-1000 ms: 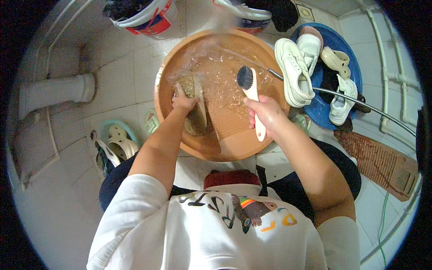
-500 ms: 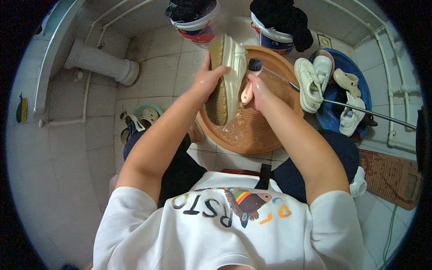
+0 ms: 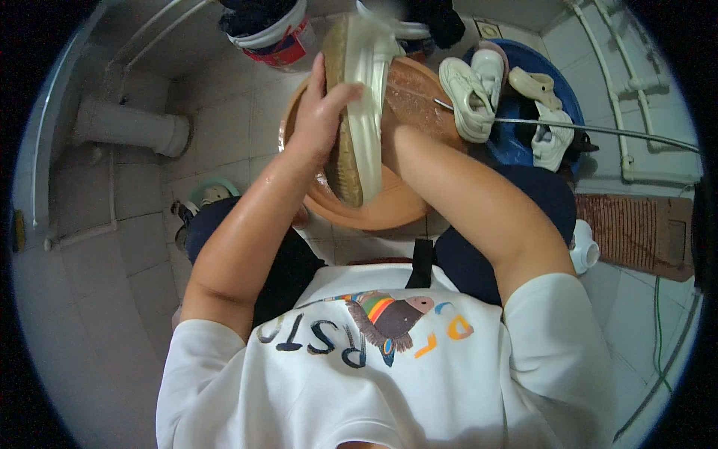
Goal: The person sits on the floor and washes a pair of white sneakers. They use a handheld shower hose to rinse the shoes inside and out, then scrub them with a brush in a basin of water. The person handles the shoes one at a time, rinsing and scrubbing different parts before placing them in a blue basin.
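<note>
In my left hand (image 3: 320,108) is a white shoe (image 3: 366,120) with a tan sole, stood on end; my fingers wrap its sole and the thumb presses its side. The shoe is above an orange-brown basin (image 3: 396,217) that holds water. My right hand (image 3: 393,138) reaches in behind the shoe. Only its wrist side shows, so its fingers and anything in them are hidden. The scrubbing brush seen earlier in that hand is out of sight. The shoe's upper end is blurred.
A blue tub (image 3: 516,153) at the right bears white shoes (image 3: 467,101) and a cream clog (image 3: 535,86). A metal rod (image 3: 598,129) crosses it. A brown washboard (image 3: 636,232) lies at the right. A bucket of dark cloth (image 3: 273,41) stands at the far left, near a white pipe (image 3: 134,127).
The view has shifted, so the surroundings sit higher and further left. My right hand and its brush have gone behind the shoe. My left hand still grips the shoe.
</note>
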The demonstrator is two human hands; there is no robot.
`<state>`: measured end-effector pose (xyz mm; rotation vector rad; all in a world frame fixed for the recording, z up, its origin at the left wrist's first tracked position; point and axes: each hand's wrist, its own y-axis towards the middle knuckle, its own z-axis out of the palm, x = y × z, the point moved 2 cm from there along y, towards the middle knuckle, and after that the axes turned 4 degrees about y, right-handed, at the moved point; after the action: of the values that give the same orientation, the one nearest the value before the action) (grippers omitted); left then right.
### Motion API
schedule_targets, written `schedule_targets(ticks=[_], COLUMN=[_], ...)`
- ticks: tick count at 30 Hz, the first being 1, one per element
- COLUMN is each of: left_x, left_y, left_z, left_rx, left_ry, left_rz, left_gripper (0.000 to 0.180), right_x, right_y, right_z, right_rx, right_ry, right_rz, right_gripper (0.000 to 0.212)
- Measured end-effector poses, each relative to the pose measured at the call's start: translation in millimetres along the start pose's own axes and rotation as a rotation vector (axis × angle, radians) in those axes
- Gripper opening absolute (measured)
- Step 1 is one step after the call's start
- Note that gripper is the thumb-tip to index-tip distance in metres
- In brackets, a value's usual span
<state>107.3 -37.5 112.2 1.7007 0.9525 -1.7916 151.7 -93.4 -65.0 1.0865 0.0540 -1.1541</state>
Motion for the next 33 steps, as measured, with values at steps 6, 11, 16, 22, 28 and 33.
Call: schedule_targets(ticks=[6,11,16,22,28,33], left_x=[-5.4,-16.4,-3.7,2.7,6.7,12.0], left_y=[-0.5,-1.5,13.2,9.0,-2.2,-1.7], left_z=[-6.1,-4.3,-29.2,-52.5,-40.9,-30.5], left_rx=[0.007,0.007,0.008,-0.022,-0.032,-0.017], left_ry=[-0.023,0.003,-0.012,0.192,0.86,0.63], left_rz=[0.156,0.12,0.011,-0.021,0.209,0.362], left_gripper=[0.081,0.079,0.083,0.08,0.087,0.085], right_x=[-67.5,-79.6,-53.5,-24.8,9.2,-2.3], right_y=[21.8,33.2,42.3,60.8,42.2,52.9], right_z=[72.6,96.3,94.1,149.6,128.9,129.3], right_rx=[-0.646,-0.792,-0.924,-1.228,-1.245,-1.208], right_ry=[-0.881,-1.148,-1.246,-1.163,-1.41,-1.541], right_rz=[-0.332,-0.343,-0.325,-0.606,-0.392,-0.317], right_gripper=[0.044,0.044,0.053,0.042,0.031,0.033])
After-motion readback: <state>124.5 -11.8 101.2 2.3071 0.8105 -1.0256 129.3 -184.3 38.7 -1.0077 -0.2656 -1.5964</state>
